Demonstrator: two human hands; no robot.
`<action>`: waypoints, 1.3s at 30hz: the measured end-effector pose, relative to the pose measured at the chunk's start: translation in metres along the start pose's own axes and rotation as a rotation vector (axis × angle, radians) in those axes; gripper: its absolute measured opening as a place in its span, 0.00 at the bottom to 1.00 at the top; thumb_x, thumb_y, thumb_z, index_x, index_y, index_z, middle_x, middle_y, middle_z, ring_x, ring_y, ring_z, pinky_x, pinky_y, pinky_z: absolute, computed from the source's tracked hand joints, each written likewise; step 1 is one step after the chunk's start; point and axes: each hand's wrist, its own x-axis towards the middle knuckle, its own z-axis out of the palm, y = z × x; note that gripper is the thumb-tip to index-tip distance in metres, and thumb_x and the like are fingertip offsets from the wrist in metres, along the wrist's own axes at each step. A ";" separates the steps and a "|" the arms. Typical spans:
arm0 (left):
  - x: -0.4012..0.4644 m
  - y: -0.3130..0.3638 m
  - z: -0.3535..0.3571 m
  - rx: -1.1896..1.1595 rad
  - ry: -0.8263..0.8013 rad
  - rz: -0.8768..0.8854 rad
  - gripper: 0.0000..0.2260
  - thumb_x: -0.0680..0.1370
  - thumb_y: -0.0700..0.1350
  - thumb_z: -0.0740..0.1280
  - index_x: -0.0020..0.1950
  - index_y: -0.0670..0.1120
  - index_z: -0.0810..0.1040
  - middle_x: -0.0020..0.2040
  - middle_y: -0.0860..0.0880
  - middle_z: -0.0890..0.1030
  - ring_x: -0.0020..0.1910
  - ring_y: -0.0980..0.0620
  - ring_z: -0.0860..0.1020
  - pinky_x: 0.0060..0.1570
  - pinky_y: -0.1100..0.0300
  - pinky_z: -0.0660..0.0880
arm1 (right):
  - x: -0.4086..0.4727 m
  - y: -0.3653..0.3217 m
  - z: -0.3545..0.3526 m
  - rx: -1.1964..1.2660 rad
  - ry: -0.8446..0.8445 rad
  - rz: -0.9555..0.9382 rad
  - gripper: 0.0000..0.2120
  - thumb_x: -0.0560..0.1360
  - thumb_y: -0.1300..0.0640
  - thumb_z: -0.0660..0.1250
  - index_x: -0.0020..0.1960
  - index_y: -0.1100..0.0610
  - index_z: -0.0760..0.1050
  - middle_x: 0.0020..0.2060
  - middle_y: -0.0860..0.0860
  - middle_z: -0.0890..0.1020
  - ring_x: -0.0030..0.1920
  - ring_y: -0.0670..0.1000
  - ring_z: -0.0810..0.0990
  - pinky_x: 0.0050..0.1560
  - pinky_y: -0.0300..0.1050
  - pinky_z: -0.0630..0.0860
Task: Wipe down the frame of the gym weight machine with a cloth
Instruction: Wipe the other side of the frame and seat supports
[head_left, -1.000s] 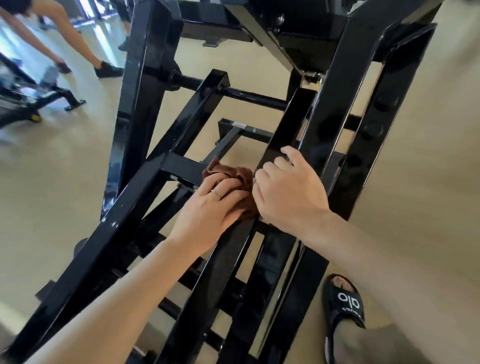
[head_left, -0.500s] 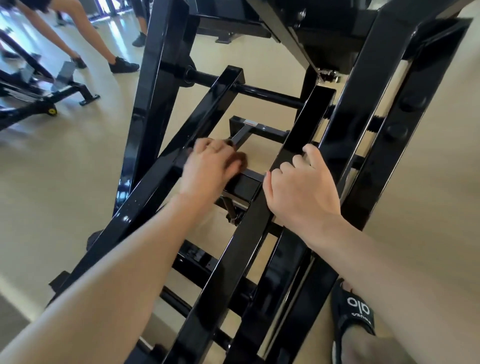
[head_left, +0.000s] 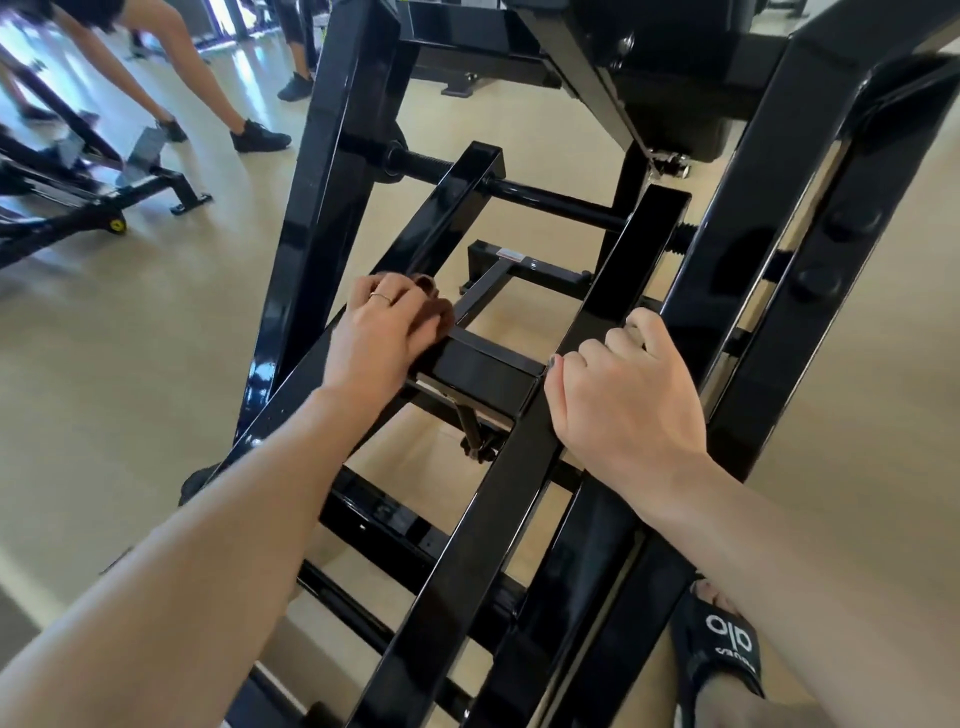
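Observation:
A glossy black weight machine frame of square steel bars fills the middle of the view. My left hand lies on the left slanted bar where the crossbar joins it, its fingers curled over a brown cloth. Only a small bunch of the cloth shows past the fingertips. My right hand grips the right slanted bar just below the crossbar, fingers wrapped over its far edge.
Tall black uprights stand left and right of the slanted bars. Beige floor surrounds the machine. My foot in a black slide sandal stands at lower right. Other people's legs and a low black bench frame are at upper left.
My left hand has slid the cloth from the right bar leftward along the crossbar to the left slanted bar. My right hand has kept its grip on the right bar.

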 end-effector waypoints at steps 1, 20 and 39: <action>-0.004 0.009 0.002 -0.027 0.016 -0.013 0.17 0.82 0.53 0.61 0.67 0.46 0.78 0.67 0.48 0.76 0.71 0.44 0.65 0.67 0.43 0.71 | 0.000 0.000 0.000 0.000 0.001 0.003 0.30 0.86 0.52 0.47 0.35 0.60 0.78 0.31 0.56 0.81 0.39 0.58 0.80 0.67 0.58 0.70; -0.020 0.026 0.015 -0.001 0.069 0.034 0.14 0.81 0.51 0.64 0.63 0.46 0.79 0.65 0.48 0.77 0.70 0.43 0.67 0.67 0.42 0.73 | 0.000 -0.001 -0.001 -0.008 -0.038 0.010 0.30 0.85 0.51 0.45 0.35 0.59 0.78 0.32 0.55 0.81 0.40 0.58 0.81 0.69 0.59 0.67; 0.001 -0.043 0.009 0.049 0.125 -0.087 0.14 0.83 0.50 0.62 0.64 0.45 0.77 0.68 0.45 0.74 0.69 0.40 0.67 0.62 0.44 0.75 | 0.071 -0.070 0.032 0.546 -0.671 0.155 0.31 0.85 0.38 0.39 0.75 0.55 0.64 0.63 0.59 0.79 0.59 0.60 0.81 0.54 0.56 0.77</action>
